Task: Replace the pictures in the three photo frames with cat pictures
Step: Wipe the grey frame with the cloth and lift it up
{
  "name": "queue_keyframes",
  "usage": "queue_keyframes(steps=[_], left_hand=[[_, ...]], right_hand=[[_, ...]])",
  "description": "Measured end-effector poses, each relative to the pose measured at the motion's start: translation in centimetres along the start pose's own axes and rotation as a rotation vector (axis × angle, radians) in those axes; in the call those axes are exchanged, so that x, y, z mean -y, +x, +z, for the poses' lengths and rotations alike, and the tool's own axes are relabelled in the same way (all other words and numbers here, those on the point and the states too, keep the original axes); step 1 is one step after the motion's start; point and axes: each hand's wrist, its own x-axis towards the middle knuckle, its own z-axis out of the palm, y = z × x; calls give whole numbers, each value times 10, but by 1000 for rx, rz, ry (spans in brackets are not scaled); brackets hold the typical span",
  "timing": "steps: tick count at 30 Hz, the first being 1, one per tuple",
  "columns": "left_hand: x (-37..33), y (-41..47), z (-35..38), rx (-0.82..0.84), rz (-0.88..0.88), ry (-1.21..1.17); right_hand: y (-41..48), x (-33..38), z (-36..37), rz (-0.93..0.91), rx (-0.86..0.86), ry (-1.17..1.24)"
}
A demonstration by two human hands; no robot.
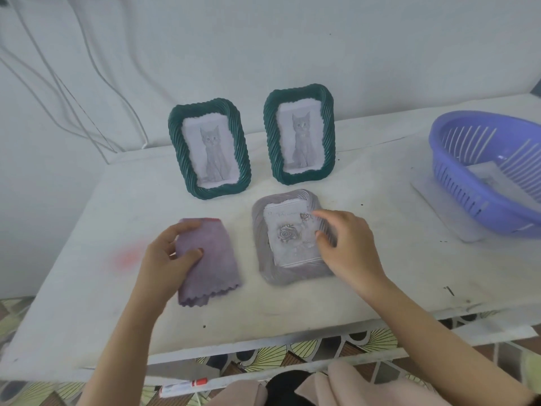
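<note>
2 of 3 done by the look of it: left green frame (175, 142) and right green frame (270, 133) stand upright at the back of the surface (380, 288), each showing a cat. Step in hand is number 3. The grey frame (260, 238) lies flat, face up, just in front of them with a rose picture (288, 234) inside. My right hand (348, 244) is over its right edge, fingers (322, 213) loosely spread and holding nothing; too blurred to tell if they touch. My left hand (172, 253) pinches the purple cloth (213, 268) just left of the frame. Next, I reckon: grip the frame, flip it, open the back, pull the rose. I can't spot a spare cat picture; the basket (456, 183) at right is worth checking.
</note>
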Motion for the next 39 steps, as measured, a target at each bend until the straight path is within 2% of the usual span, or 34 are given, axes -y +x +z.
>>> queue_keyframes(steps=[4,5,7,9,10,14,19,22,26,30,33,39], left_hand=[[24,12,-8,-13,7,719],[26,12,-5,-59,42,804],[19,4,7,-152,182,737],[2,-6,22,-96,369,679],[1,-8,30,-19,396,667],[6,-11,57,276,353,743],[13,-11,67,362,308,761],[12,-10,65,386,294,687],[6,-8,66,444,320,498],[-6,-8,68,494,213,-18],[-10,-3,67,458,124,-350],[-10,5,69,434,36,-515]], right_hand=[[2,-9,4,9,-17,-118],[2,-10,6,11,-12,-124],[1,-11,7,7,-8,-119],[1,-11,6,4,-11,-89],[1,-10,5,10,-12,-70],[3,-6,3,41,-23,16],[6,-2,-3,293,-9,456],[14,-3,-11,405,66,641],[16,-2,-17,360,164,746],[13,-6,-16,311,194,919],[11,-7,-17,266,199,980],[7,-10,-21,240,262,1019]])
